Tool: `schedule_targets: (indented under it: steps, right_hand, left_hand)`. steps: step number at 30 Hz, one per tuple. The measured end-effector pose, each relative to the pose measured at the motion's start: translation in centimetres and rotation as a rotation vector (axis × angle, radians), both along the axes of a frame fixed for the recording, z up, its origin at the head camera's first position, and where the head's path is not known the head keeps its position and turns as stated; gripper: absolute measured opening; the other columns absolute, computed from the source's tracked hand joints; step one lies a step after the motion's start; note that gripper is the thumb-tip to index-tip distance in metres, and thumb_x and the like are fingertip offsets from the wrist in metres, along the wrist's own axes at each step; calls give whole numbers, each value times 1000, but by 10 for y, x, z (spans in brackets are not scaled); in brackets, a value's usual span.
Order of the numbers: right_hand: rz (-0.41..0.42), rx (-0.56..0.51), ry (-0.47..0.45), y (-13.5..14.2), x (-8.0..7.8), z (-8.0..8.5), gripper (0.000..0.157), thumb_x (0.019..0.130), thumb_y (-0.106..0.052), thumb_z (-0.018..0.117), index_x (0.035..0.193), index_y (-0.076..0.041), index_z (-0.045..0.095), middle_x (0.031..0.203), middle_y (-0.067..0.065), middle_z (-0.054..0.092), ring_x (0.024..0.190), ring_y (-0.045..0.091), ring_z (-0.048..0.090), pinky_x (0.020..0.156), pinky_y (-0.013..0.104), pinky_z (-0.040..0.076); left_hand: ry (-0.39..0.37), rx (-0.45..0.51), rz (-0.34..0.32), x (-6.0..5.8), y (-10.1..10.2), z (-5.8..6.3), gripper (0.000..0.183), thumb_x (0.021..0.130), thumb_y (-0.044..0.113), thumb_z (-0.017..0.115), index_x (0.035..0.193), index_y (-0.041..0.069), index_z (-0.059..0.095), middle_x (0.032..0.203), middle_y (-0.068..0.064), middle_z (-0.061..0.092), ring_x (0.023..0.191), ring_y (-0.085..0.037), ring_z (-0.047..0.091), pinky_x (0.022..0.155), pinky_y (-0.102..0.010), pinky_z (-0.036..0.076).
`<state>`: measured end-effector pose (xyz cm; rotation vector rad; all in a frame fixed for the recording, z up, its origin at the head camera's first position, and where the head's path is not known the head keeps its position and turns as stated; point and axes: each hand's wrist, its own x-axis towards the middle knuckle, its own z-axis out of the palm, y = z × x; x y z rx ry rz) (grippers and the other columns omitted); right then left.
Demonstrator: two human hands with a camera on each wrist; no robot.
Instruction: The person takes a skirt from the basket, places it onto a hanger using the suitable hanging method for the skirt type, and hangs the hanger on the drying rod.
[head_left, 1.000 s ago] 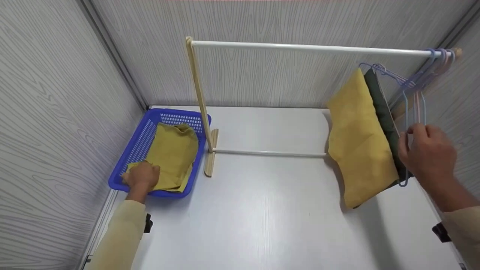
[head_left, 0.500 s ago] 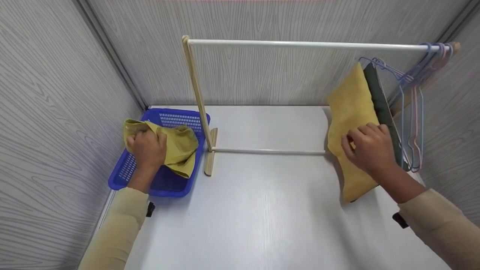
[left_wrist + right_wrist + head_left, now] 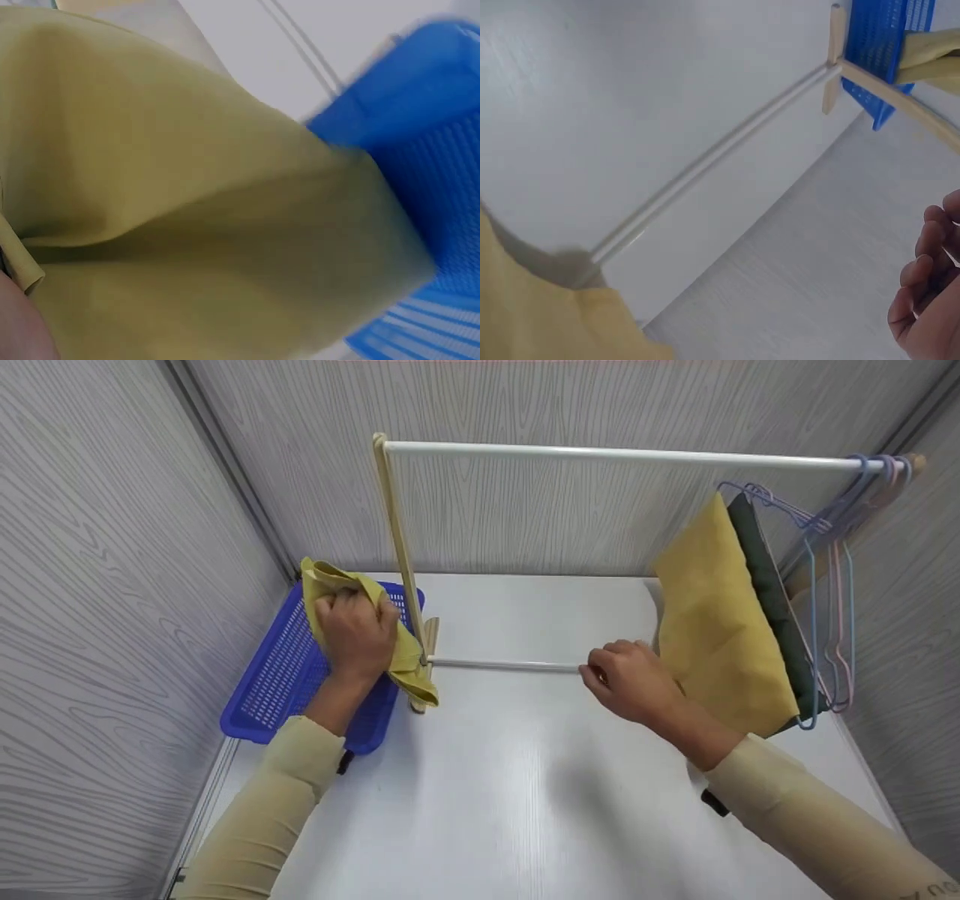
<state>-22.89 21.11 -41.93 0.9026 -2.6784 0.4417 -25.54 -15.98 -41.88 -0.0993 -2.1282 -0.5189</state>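
Observation:
My left hand (image 3: 352,641) grips a bunched yellow cloth (image 3: 409,664), lifted over the blue basket (image 3: 259,705). The cloth's lower corner hangs past the basket's right side, overlapping the rack's left foot in the head view. In the left wrist view the yellow cloth (image 3: 165,165) spreads wide, with the basket (image 3: 420,90) behind it. Loosely curled and holding nothing, my right hand (image 3: 634,682) is above the table at the rack's lower bar, just left of a hanging yellow cloth (image 3: 712,630). Its bent fingers also show in the right wrist view.
A rack with a white top rail (image 3: 600,452) and wooden left post (image 3: 397,525) spans the table. Behind the hanging yellow cloth is a dark green cloth (image 3: 757,562). Several blue and pink hangers (image 3: 812,637) hang at the right end. Grey wood-grain walls enclose the table.
My left hand has lifted the yellow cloth out of the basket and moved it right. My right hand has left the hangers and moved left past the hanging yellow cloth.

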Motion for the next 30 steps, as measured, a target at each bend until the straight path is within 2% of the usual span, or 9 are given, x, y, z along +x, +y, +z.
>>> schedule_targets:
  steps: [3, 5, 8, 10, 13, 22, 25, 27, 30]
  right_hand:
    - [4, -43, -178, -16, 3, -1, 32, 97, -18, 58, 66, -11, 59, 58, -3, 49, 55, 12, 43, 57, 31, 40]
    - [1, -87, -312, -24, 4, -4, 34, 99, -19, 55, 67, -11, 61, 60, -4, 54, 55, 10, 42, 57, 29, 39]
    - [-6, -144, -485, -33, 2, -10, 34, 102, -21, 51, 75, -10, 69, 70, -1, 67, 59, 9, 51, 61, 30, 43]
    - [-11, -184, -565, -38, 1, -15, 35, 103, -22, 49, 83, -7, 74, 78, 3, 73, 64, 10, 58, 65, 30, 46]
    - [-26, -255, -679, -46, 1, -23, 42, 105, -26, 46, 85, -4, 75, 77, 5, 73, 69, 12, 62, 68, 31, 46]
    - [-71, -510, -963, -70, 2, -46, 59, 108, -34, 34, 80, 1, 72, 63, 0, 59, 56, 13, 49, 54, 25, 40]
    - [-24, -563, -1044, -71, 1, -52, 57, 108, -33, 32, 73, -3, 65, 60, -2, 55, 51, 10, 43, 51, 24, 36]
    - [41, -602, -1087, -70, 1, -56, 49, 107, -29, 33, 71, -8, 59, 58, -4, 52, 50, 9, 42, 50, 23, 36]
    - [141, -661, -1140, -65, 2, -60, 32, 104, -22, 37, 80, -14, 55, 62, -6, 49, 53, 7, 42, 52, 23, 37]
  left_hand:
    - [37, -2, -55, 3, 22, 2, 35, 91, 21, 48, 67, -4, 54, 63, -20, 55, 67, -41, 55, 74, -54, 33]
    - [62, -12, -100, 5, 35, 2, 33, 91, 21, 49, 68, -2, 55, 64, -18, 55, 67, -39, 56, 75, -53, 33]
    - [93, -33, -157, 8, 55, -2, 27, 89, 18, 53, 70, 0, 57, 64, -16, 56, 67, -37, 57, 74, -51, 34]
    - [104, -34, -181, 10, 66, -6, 24, 88, 17, 55, 71, 0, 58, 64, -15, 57, 69, -36, 58, 75, -50, 35]
    - [98, -17, -207, 14, 82, -13, 23, 89, 16, 56, 72, 1, 59, 65, -14, 57, 71, -35, 59, 76, -49, 36]
    - [102, -21, -302, 33, 126, -33, 19, 89, 17, 57, 74, 4, 58, 68, -10, 58, 72, -31, 59, 78, -46, 36]
    - [131, -31, -360, 40, 140, -38, 17, 88, 16, 57, 75, 5, 58, 69, -10, 59, 73, -31, 60, 80, -47, 37]
    - [150, -55, -408, 46, 148, -43, 15, 86, 16, 58, 77, 4, 60, 71, -10, 60, 75, -30, 60, 81, -47, 38]
    - [177, -123, -475, 56, 157, -53, 15, 85, 17, 59, 78, 4, 61, 73, -10, 63, 79, -29, 62, 80, -47, 38]
